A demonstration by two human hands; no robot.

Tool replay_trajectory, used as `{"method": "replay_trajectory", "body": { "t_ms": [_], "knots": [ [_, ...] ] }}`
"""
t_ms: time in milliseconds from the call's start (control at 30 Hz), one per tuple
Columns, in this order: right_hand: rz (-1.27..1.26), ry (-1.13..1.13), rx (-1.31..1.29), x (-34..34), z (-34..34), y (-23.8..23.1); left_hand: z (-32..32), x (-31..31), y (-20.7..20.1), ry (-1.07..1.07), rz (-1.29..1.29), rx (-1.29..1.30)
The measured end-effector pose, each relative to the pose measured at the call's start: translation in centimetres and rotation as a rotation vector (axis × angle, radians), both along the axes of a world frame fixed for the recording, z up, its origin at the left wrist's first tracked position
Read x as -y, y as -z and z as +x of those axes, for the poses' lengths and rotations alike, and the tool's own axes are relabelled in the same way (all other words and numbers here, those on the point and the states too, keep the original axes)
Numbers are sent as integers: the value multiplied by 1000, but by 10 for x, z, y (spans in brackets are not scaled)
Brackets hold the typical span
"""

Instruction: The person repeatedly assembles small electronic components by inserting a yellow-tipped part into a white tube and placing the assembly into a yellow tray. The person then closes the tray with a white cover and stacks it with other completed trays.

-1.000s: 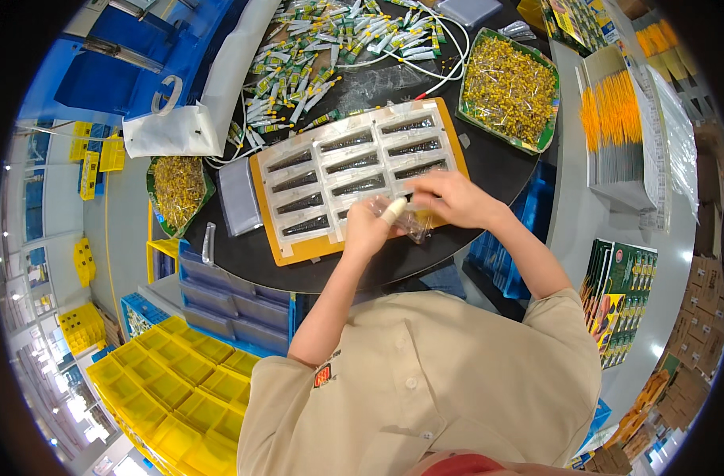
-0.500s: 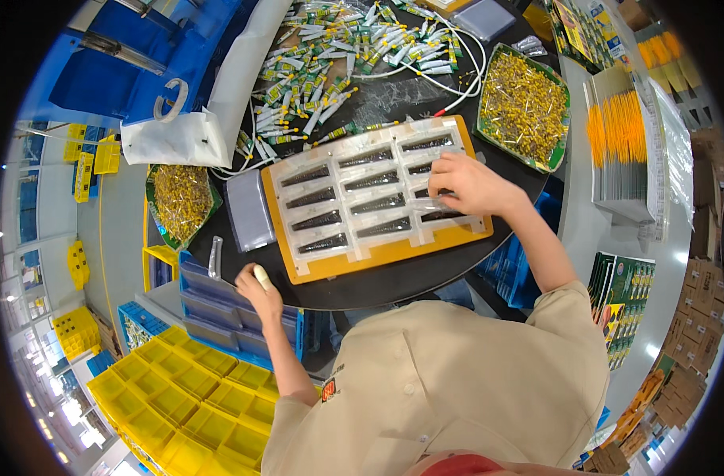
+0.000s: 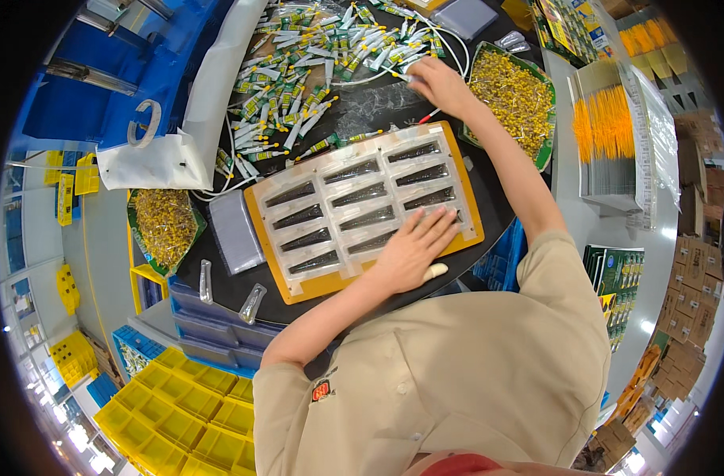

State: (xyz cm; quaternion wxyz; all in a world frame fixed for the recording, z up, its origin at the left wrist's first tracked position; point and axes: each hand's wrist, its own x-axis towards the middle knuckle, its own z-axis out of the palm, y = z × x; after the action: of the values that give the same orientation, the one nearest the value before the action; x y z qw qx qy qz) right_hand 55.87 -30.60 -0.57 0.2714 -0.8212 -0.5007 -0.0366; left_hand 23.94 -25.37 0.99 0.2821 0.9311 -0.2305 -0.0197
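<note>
Dark round tabletop carries one orange-rimmed blister tray with eight black tube pockets in two columns of four. Your left hand lies flat, fingers spread, on the tray's near right corner, holding nothing. Your right hand reaches the heap of glue tubes, fingers pinched around one tube. Two green trays of yellow parts flank the table.

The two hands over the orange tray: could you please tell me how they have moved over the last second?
The left hand, which was down by the yellow bins half a second ago, has come back and lies flat on the orange tray. The right hand has left the tray and reached out to the pile of small tubes, fingertips on one. The tray and the bowls of yellow parts stayed put.
</note>
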Motion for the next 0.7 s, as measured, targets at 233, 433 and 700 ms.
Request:
{"method": "replay_trajectory", "body": {
  "t_ms": [233, 433, 700],
  "knots": [
    [-71, -284, -141, 53, -90, -27, 14, 66, 3, -263, 340, 52],
    [40, -114, -106, 26, -33, -3, -7, 46, 6, -187, 276, -80],
    [-154, 82, 264, -26, 40, 20, 37, -39, -9, -647, 269, -66]
  ]
}}
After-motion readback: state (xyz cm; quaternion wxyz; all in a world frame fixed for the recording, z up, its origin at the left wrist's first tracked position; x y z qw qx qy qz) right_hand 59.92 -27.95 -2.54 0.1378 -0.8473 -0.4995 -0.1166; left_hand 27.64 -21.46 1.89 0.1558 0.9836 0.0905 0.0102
